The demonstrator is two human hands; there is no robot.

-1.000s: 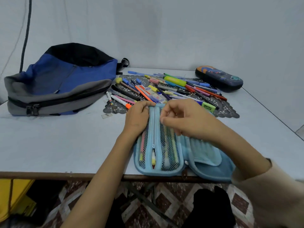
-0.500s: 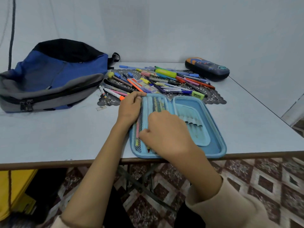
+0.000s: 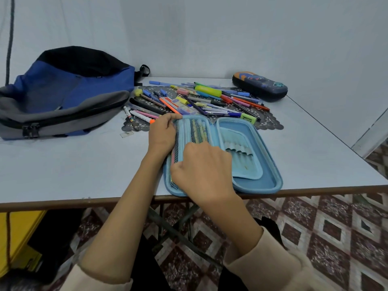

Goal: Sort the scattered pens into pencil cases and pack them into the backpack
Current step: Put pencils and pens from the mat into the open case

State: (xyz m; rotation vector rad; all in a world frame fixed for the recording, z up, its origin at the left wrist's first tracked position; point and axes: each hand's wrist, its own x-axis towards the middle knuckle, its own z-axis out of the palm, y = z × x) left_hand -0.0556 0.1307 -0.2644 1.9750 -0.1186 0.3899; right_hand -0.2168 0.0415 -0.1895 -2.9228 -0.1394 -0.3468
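Patterned tile floor, pale counter. Near edge: 1 open light-blue pencil case. Left hand grips its left edge. Right hand is curled on the mesh flap, can't tell if it pinches anything. Beyond: pen pile, too tangled to count. Far right: 1 dark pencil case. Far left: 1 backpack. White wall behind.

Left hand grips the open blue pencil case; right hand rests on it; pens lie beyond.
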